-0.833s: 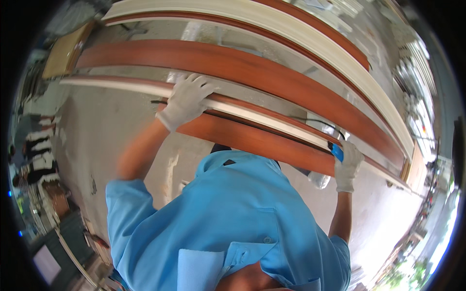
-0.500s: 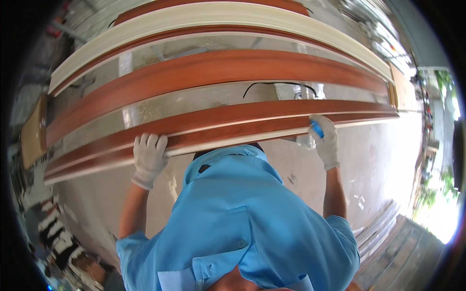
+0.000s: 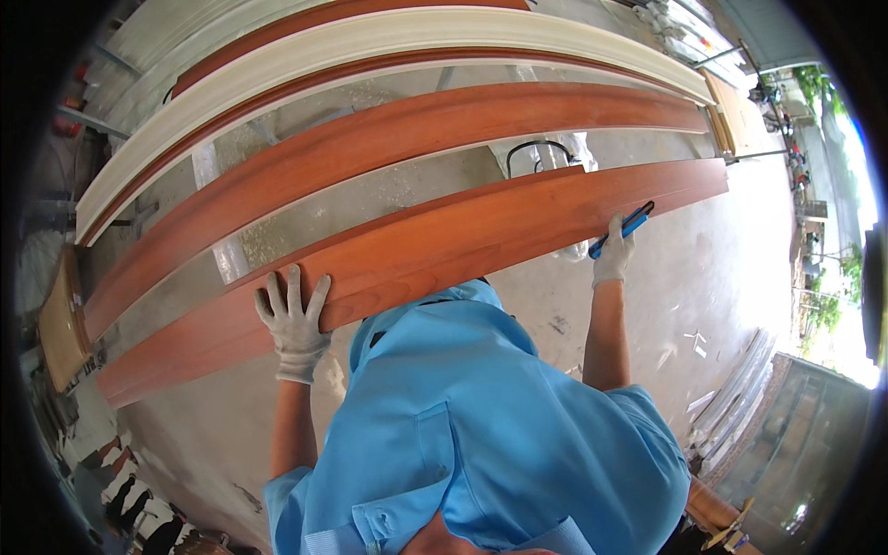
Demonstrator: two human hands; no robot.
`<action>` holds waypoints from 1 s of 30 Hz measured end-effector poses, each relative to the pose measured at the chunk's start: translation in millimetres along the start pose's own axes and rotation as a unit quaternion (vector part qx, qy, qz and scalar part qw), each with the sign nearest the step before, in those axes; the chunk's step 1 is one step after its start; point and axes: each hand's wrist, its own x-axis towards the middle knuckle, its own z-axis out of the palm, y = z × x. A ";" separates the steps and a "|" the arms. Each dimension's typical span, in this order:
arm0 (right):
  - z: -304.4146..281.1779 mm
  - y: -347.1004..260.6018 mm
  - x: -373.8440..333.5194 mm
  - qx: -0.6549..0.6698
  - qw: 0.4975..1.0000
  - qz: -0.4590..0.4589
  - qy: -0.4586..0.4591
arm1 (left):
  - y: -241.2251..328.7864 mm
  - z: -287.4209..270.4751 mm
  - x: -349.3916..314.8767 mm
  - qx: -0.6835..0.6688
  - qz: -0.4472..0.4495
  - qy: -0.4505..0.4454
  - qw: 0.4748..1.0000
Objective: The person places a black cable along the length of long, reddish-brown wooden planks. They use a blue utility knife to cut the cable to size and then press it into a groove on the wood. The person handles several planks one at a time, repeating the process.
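Across the front of my body lies a long reddish-brown wood-look board (image 3: 462, 242), its broad face up and its right end angled away from me. My left hand (image 3: 298, 326), in a white glove, rests on the board's near edge with its fingers spread. At the right part of the board, my gloved right hand (image 3: 611, 257) is closed around a blue-and-black utility knife (image 3: 635, 220). The knife points up and to the right over the board's face. Whether its blade is out is too small to tell.
Beyond lie a second reddish-brown board (image 3: 407, 131) and a long cream moulding (image 3: 370, 35). Cardboard-covered supports stand at left (image 3: 63, 319) and right (image 3: 731, 116). A black cord (image 3: 536, 143) curves behind the near board. Wrapped lengths (image 3: 735, 393) lie on the floor at right.
The near board has turned from its narrow, stepped side to its broad face. My left fingers have gone from curled over it to spread. The knife shows more clearly in my right hand.
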 end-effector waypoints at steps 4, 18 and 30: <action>2.0 -0.3 16.0 -0.030 1.000 0.007 0.007 | 3.2 -0.2 10.2 0.015 -0.014 -0.043 0.999; 122.1 -93.4 93.7 -0.503 0.597 -0.506 -0.367 | 9.3 -30.0 99.9 -0.271 -0.122 -0.070 0.952; 172.2 -124.0 48.5 -0.200 0.769 0.016 -0.606 | 94.0 7.1 188.1 -0.435 -0.060 -0.142 0.887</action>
